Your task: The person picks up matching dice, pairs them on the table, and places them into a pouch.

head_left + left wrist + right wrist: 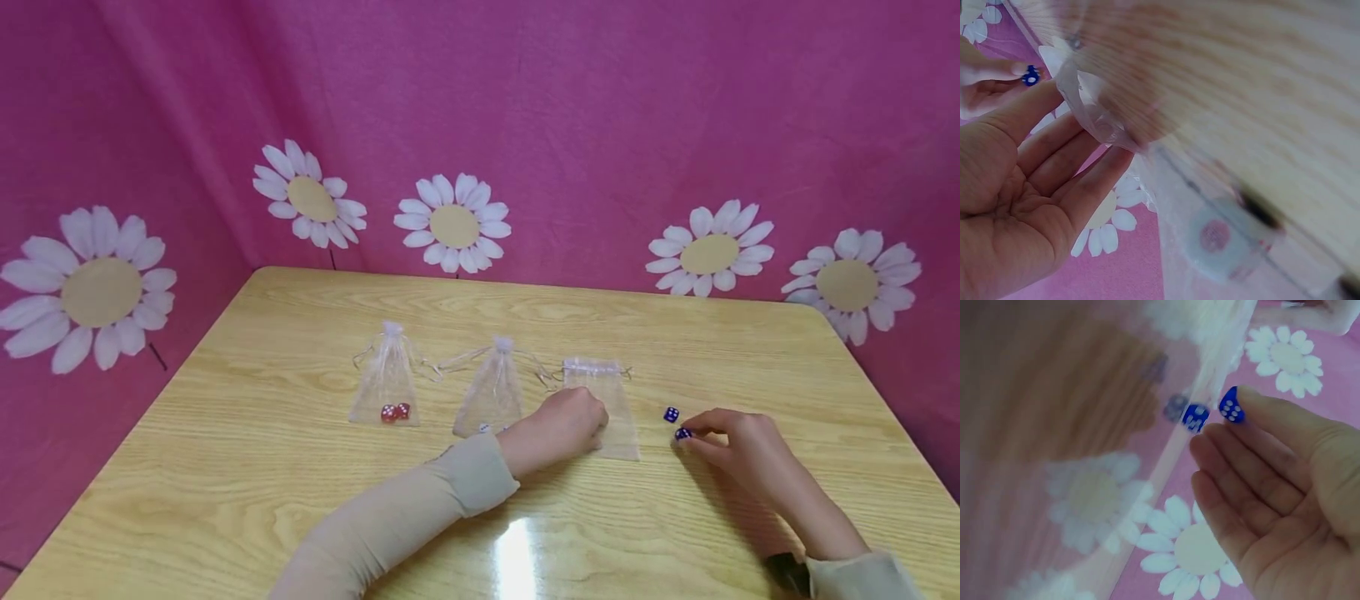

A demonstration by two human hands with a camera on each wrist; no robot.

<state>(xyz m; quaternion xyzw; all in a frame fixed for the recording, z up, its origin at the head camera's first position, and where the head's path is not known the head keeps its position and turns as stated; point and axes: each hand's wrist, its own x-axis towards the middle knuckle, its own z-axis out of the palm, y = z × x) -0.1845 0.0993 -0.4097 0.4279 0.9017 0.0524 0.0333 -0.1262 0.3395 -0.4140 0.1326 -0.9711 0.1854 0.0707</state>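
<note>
On the right side of the wooden table, the right hand pinches a blue die between thumb and forefinger, low over the wood; whether that die touches the table, I cannot tell. Just beyond it lies a second blue die, touched by neither hand as the head view has it. The left hand, apart from the right, lies over the nearest bag, a sheer one laid flat with its drawstring end away from the person; its fingers are curled, with a raised fold of the mesh between thumb and fingertips. To its left stand out two more sheer bags, gathered at the neck: the middle bag has white dice, partly hidden by the left arm, and the far-left bag has two red dice. Behind hangs a pink cloth with daisies.
</note>
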